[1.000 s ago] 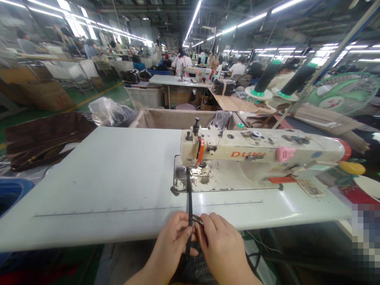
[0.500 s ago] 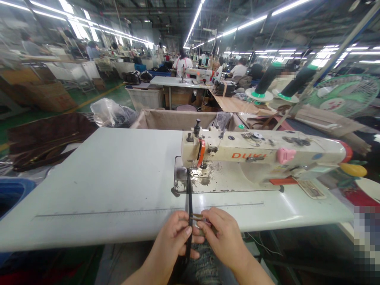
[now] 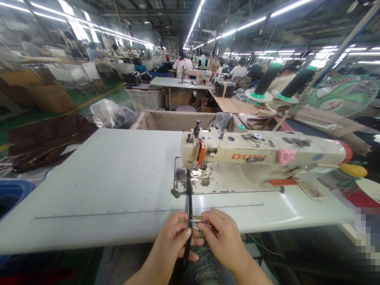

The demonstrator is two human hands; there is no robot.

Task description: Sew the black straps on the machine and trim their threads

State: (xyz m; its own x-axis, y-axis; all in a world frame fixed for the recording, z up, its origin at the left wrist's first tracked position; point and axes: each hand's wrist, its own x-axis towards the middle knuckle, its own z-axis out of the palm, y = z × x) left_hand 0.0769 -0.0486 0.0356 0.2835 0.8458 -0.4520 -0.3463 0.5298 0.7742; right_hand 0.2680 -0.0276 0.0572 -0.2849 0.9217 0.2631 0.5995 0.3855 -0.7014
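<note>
A narrow black strip (image 3: 190, 198) runs from under the presser foot of the white sewing machine (image 3: 255, 156) down over the table's front edge. My left hand (image 3: 175, 236) is closed on the strip, pinching it between thumb and fingers near that edge. Right beside it, my right hand (image 3: 221, 231) grips a small brass-coloured tool (image 3: 196, 218), which looks like thread snips. The tool's tips touch or nearly touch the strip's right side. Below the hands, the strip's lower end drops toward my lap.
The white table (image 3: 118, 174) has a printed ruler line near its front edge. A blue bin (image 3: 18, 194) and brown bag (image 3: 49, 138) are at the left. Behind the table stands a fabric-lined bin (image 3: 172, 118). Thread cones (image 3: 267, 81) and a fan (image 3: 346, 95) are at the right.
The tips of the small tool have shifted slightly and look a little farther apart. Both hands have stayed almost in place.
</note>
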